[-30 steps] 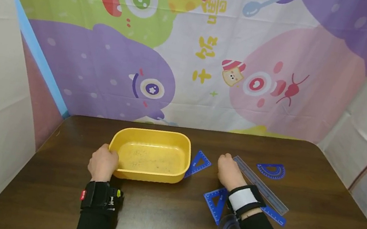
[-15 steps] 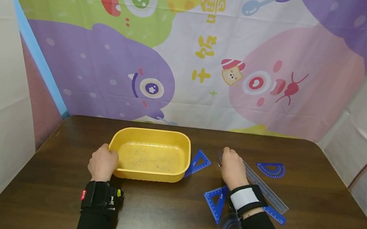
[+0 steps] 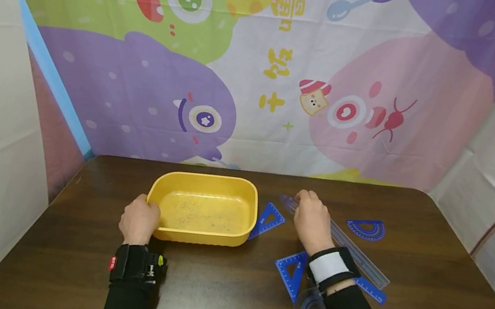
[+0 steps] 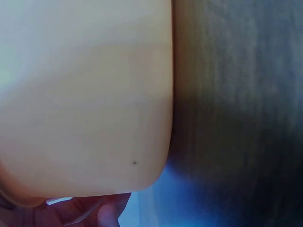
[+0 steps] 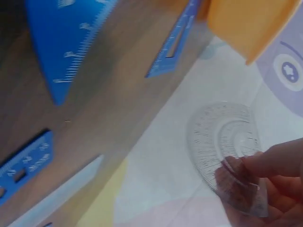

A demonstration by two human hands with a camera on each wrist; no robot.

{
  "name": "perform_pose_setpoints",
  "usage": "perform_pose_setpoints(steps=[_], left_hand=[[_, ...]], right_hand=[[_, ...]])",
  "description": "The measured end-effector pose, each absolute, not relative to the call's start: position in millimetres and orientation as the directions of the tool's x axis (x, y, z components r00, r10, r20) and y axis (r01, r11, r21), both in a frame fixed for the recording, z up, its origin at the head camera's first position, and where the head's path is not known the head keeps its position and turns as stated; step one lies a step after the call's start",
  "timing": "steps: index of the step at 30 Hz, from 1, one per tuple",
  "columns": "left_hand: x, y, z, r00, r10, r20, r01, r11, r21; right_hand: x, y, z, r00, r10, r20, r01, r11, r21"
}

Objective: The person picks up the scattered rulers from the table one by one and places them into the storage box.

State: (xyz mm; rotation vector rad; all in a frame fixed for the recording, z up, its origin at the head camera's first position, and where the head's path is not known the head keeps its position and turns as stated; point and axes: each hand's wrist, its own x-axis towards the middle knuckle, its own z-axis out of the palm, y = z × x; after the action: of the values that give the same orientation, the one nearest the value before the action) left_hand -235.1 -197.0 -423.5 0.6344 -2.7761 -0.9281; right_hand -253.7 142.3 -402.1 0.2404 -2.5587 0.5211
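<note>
My left hand (image 3: 139, 219) grips the left end of a yellow plastic tub (image 3: 200, 237), thumb over the rim. In the left wrist view, its fingertips (image 4: 108, 215) lie against the tub's wall (image 4: 94, 142). My right hand (image 3: 313, 223) pinches a clear protractor (image 5: 208, 137) by one end, between thumb and fingers, held over the far part of the table. Beneath and beside that hand lie a clear ruler (image 3: 360, 256), a blue ruler (image 3: 371, 291) partly under the wrist, and a blue set square (image 3: 295, 290). Another blue set square (image 3: 260, 227) lies against the tub's right side.
A blue protractor (image 3: 378, 233) lies flat at the back right. Under the right forearm, a clear plastic piece (image 3: 311, 306) is partly hidden. The brown table (image 3: 216, 290) ends at a cartoon-printed cloth (image 3: 248, 149) hanging behind it.
My right hand has lifted the clear protractor from the clear ruler's far end and moved slightly away and left with it. The left hand and tub stay put.
</note>
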Motion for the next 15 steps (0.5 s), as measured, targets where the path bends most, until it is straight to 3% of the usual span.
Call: perform_pose_setpoints(steps=[9,15], left_hand=[[-235,-197,-424,-0.901,-0.434,-0.006,-0.348,0.715,0.606],[-235,-197,-423,-0.900,-0.436,-0.014,-0.355,0.712,0.606]], right_hand=[[-251,127,-390,-0.726,-0.100,0.681,-0.407,0.860,-0.307],[-247,113,-380,-0.688,-0.115,0.717,-0.454,0.839,-0.300]])
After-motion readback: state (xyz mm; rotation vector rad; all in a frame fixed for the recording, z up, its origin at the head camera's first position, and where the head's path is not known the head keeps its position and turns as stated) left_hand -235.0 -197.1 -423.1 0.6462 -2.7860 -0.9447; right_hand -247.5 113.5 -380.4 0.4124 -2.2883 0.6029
